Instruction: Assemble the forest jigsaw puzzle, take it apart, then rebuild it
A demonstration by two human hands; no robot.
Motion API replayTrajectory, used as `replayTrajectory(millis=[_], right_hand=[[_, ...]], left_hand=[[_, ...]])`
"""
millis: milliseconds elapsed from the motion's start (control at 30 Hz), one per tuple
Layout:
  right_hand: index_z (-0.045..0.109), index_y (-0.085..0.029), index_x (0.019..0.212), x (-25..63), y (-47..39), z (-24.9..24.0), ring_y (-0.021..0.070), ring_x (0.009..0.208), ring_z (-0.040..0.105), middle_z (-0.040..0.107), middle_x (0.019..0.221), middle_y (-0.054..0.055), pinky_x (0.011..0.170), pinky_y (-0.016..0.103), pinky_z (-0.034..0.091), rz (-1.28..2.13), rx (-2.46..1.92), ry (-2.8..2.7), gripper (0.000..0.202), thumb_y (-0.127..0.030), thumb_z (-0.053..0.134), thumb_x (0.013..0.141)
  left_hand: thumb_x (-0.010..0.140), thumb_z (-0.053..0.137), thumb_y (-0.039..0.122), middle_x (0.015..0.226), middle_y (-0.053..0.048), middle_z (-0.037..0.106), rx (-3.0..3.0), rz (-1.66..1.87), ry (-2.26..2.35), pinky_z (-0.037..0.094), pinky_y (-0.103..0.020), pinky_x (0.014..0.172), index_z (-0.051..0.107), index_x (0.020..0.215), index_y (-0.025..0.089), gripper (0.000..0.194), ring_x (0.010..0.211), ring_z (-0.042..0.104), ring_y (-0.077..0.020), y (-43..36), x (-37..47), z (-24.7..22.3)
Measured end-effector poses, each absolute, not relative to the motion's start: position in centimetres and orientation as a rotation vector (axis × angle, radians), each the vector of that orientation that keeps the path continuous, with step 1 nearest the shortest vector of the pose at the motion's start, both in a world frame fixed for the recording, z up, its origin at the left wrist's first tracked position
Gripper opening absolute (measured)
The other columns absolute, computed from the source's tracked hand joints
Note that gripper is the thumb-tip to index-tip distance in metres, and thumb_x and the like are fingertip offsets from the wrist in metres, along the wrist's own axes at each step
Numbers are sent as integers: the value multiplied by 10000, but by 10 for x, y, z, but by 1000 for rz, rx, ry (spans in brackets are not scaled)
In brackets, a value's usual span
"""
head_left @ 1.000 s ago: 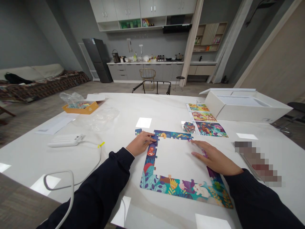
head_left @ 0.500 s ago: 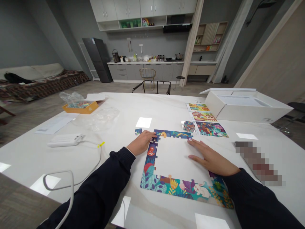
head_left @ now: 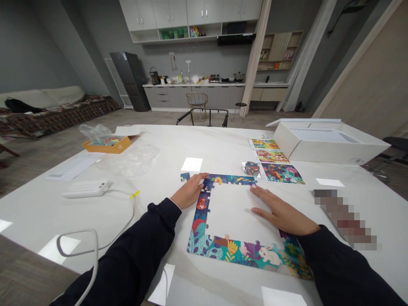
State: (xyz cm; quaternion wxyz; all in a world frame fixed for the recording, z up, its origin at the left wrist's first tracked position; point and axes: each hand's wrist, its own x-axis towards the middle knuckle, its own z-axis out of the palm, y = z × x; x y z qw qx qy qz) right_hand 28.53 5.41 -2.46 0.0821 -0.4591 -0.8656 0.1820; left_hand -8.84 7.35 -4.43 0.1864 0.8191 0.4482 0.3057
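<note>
A jigsaw puzzle frame point(head_left: 204, 242) of joined edge pieces lies on the white table, with a bare middle. Its pictures include plants, a white rabbit and a red animal. My left hand point(head_left: 190, 190) grips its far left corner, index finger along the far edge and thumb on the near side, partly hiding that corner. My right hand point(head_left: 282, 212) rests over the right side with its fingers stretched out, fingertips touching the far right corner and covering much of that side. One loose puzzle piece point(head_left: 185, 177) sits just left of my left hand.
Beyond the frame are a stack of puzzle pieces point(head_left: 251, 168) and picture sheets point(head_left: 282, 173). A white box point(head_left: 328, 146) stands at the far right. Leftward lie a white power bank point(head_left: 86, 189) with its cable point(head_left: 95, 246), clear plastic point(head_left: 137, 159) and an orange box point(head_left: 108, 146).
My left index finger has shifted up to the frame's far edge, and the thumb now shows below it. My right hand stays almost where it was.
</note>
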Motion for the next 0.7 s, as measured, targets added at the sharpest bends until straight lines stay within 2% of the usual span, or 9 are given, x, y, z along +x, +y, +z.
replayTrajectory(millis=[100, 333, 533, 700], right_hand=[[383, -148, 1608, 285, 54, -25, 334, 1551, 312, 334, 1673, 133, 1296, 530, 230, 545, -1383, -2568, 843, -712, 426, 983], [390, -158, 1607, 284, 55, -25, 334, 1560, 289, 326, 1680, 123, 1300, 518, 224, 563, -1406, -2561, 851, -727, 420, 975], [350, -135, 1622, 284, 57, -28, 316, 1583, 219, 279, 1698, 124, 1305, 502, 203, 576, -1418, -2574, 880, -727, 420, 974], [362, -162, 1618, 284, 59, -31, 316, 1589, 191, 300, 1693, 113, 1301, 512, 218, 545, -1423, -2569, 853, -717, 433, 973]], left_hand=[[1057, 386, 243, 1418, -118, 621, 2308, 782, 1282, 436, -466, 1135, 378, 1517, 230, 460, 1322, 568, -263, 73, -84, -42], [1086, 340, 354, 1472, -129, 597, 2336, 631, 1373, 353, -516, 1141, 385, 1496, 229, 431, 1362, 547, -297, 76, -78, -34], [1082, 334, 341, 1568, -138, 499, 2361, 565, 1412, 320, -523, 1149, 430, 1460, 221, 408, 1393, 525, -304, 81, -76, -36], [1080, 332, 321, 1516, -121, 553, 2358, 588, 1399, 336, -531, 1145, 438, 1446, 229, 392, 1390, 524, -290, 87, -75, -39]])
